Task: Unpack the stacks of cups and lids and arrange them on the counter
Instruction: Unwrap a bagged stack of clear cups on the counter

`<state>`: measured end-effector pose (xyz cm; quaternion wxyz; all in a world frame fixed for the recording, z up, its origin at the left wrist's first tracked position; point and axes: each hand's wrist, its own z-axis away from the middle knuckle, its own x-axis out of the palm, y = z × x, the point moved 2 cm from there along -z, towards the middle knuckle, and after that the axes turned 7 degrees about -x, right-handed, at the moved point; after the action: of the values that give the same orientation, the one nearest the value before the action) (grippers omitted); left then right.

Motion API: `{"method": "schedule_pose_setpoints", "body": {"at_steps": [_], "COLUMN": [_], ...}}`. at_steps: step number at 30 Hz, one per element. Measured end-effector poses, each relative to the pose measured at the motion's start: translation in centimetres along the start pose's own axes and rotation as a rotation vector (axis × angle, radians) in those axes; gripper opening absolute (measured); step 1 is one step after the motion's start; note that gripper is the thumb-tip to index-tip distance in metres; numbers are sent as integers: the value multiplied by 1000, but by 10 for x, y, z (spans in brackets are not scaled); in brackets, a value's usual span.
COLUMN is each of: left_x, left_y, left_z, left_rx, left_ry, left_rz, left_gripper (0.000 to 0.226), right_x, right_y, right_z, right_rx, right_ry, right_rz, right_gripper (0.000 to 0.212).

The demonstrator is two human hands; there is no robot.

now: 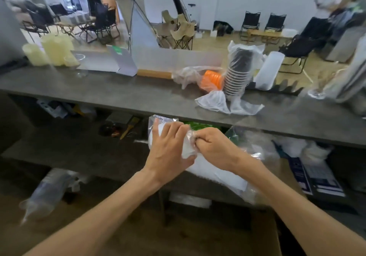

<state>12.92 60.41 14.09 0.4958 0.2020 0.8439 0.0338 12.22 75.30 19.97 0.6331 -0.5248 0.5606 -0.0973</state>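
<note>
Both hands work on one white stack in a clear sleeve, held in the air below the front edge of the counter. Left hand lies spread over the stack's upper end, fingers flat on the plastic, apparently to steady it. Right hand is clenched on a bunch of the film just beside the left fingers, a grip that suits tearing or peeling the sleeve open; the stack itself is not yet free.

On the counter, from left to right: pale yellow stacks already bare and upright at the far left, with a clear cup beside them; a white folded card; an orange stack lying on its side, part-way out of its bag; a tall stack of white-rimmed dark cups, leaning and half sleeved, its loose plastic spilling forward; a white stack tilted behind it. These unopened or half-opened packs probably wait their turn.

Under the counter another sleeved clear stack lies at left, and printed sheets at right.

No brand or writing can be read anywhere; the print on the sheets is too blurred.
</note>
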Motion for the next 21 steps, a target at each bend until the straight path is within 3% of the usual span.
{"method": "schedule_pose_setpoints", "body": {"at_steps": [9,17,21], "left_x": [16,64,93], "left_y": [81,149,175], "left_z": [-117,-202,-218], "left_rx": [200,506,490], "left_ry": [-112,-103,-76], "left_rz": [36,71,144], "left_gripper": [69,73,73], "right_x": [-119,-192,-215], "right_y": [44,101,144], "right_z": [8,24,32], "right_rx": [88,312,306], "right_ry": [340,705,910], "right_rz": [-18,-772,-1065], "right_gripper": [22,40,36]}}
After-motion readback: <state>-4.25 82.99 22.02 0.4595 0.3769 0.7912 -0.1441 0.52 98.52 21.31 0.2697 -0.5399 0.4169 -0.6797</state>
